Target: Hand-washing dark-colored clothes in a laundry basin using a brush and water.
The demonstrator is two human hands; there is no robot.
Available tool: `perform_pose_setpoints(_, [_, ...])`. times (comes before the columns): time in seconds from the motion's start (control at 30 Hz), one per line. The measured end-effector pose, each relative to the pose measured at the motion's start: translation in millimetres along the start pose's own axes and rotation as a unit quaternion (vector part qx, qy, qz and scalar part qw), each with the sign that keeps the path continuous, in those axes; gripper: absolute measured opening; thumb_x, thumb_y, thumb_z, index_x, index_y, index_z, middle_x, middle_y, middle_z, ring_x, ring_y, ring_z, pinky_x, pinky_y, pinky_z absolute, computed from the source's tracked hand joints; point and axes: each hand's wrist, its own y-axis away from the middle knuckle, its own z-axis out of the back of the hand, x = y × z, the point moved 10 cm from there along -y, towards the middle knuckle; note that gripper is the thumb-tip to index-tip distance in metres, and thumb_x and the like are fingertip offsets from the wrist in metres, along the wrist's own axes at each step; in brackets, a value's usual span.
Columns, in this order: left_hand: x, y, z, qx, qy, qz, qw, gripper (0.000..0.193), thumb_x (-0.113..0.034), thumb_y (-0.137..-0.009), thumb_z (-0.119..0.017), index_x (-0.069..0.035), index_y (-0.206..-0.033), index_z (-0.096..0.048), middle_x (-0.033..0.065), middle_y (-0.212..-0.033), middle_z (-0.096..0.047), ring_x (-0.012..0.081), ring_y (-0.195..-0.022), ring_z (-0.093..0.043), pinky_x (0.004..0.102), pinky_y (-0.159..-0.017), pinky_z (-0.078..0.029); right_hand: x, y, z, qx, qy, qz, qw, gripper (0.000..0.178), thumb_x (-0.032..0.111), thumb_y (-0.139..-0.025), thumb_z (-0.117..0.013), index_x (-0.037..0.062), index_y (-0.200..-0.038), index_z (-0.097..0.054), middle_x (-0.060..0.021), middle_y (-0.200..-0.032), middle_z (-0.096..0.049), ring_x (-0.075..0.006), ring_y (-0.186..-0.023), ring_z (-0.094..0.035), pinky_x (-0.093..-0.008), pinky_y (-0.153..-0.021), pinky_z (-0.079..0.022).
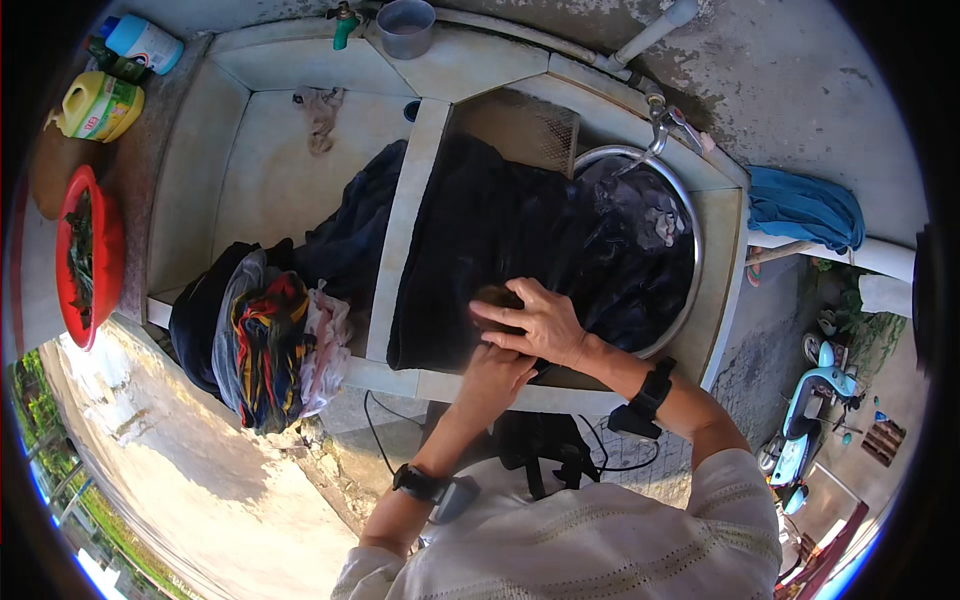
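Head view: a wet dark garment [460, 240] spreads over the sink's divider side and into a round metal basin [698, 255], beneath a tap [657, 120]. On it, the right hand [540, 322], fingers partly spread, grips a brown object [490, 306], its kind unclear. The left hand [497, 380] is half curled beside it; whether it holds cloth cannot be told. Leftward, a clothes heap [270, 320] sits on the sink [240, 165] edge. Beyond, a red bowl [113, 250] contains leafy greens [80, 245]; a yellow jug [103, 106] and blue bottle [145, 42] bear printed labels.
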Motion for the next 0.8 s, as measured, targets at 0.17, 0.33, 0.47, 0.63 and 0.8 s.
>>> perform_pose_setpoints(0.17, [-8.7, -10.7, -7.9, 0.053, -0.047, 0.003, 0.997, 0.031, -0.021, -0.083, -0.065, -0.013, -0.113, -0.063, 0.0053, -0.084, -0.056, 0.0232, -0.085, -0.056, 0.0380, -0.075, -0.039, -159.4, -96.5, 71.9, -0.152, 0.106, -0.262, 0.947, 0.041, 0.043, -0.083, -0.067, 0.0264, -0.121, -0.066, -0.0147, -0.101, -0.058, -0.0330, -0.094, -0.061, -0.0405, -0.075, -0.052])
perform_pose_setpoints(0.33, [7.0, -2.2, -6.5, 0.043, -0.047, 0.020, 0.998, 0.031, -0.020, -0.083, -0.065, -0.012, -0.113, -0.063, 0.0055, -0.085, -0.057, 0.0233, -0.086, -0.056, 0.0382, -0.075, -0.039, -92.0, -61.4, 37.5, -0.085, 0.011, -0.179, 0.980, 0.043, 0.038, -0.082, -0.072, 0.0268, -0.123, -0.066, -0.0094, -0.097, -0.058, -0.0276, -0.088, -0.062, -0.0353, -0.076, -0.050])
perform_pose_setpoints(0.47, [2.8, -1.6, -2.3, -0.014, -0.014, 0.006, 1.000, 0.026, -0.023, -0.083, -0.067, -0.012, -0.107, -0.070, 0.0018, -0.075, -0.055, 0.0209, -0.077, -0.054, 0.0349, -0.069, -0.039, -13.6, 6.8, 6.4, -0.012, 0.000, 0.001, 1.000, 0.042, 0.040, -0.080, -0.073, 0.0308, -0.121, -0.067, -0.0084, -0.099, -0.055, -0.0246, -0.092, -0.062, -0.0370, -0.070, -0.055])
perform_pose_setpoints(0.63, [-4.3, -8.5, -8.1, 0.038, -0.030, 0.041, 0.998, 0.032, -0.021, -0.081, -0.069, -0.012, -0.111, -0.066, 0.0054, -0.084, -0.057, 0.0238, -0.087, -0.056, 0.0384, -0.077, -0.041, -157.0, -99.5, 72.1, -0.164, 0.173, -0.182, 0.954, 0.040, 0.040, -0.083, -0.068, 0.0299, -0.121, -0.065, -0.0070, -0.100, -0.056, -0.0256, -0.096, -0.057, -0.0408, -0.077, -0.051])
perform_pose_setpoints(0.8, [-20.8, -5.6, 60.6, -0.070, -0.109, 0.091, 0.987, 0.044, -0.025, -0.079, -0.072, -0.013, -0.121, -0.063, 0.0082, -0.107, -0.057, 0.0267, -0.104, -0.052, 0.0411, -0.090, -0.036, -167.3, -146.9, 63.6, -0.111, 0.279, -0.160, 0.940, 0.047, 0.057, -0.089, -0.053, 0.0287, -0.126, -0.063, -0.0102, -0.126, -0.055, -0.0263, -0.124, -0.040, -0.0527, -0.099, -0.027])
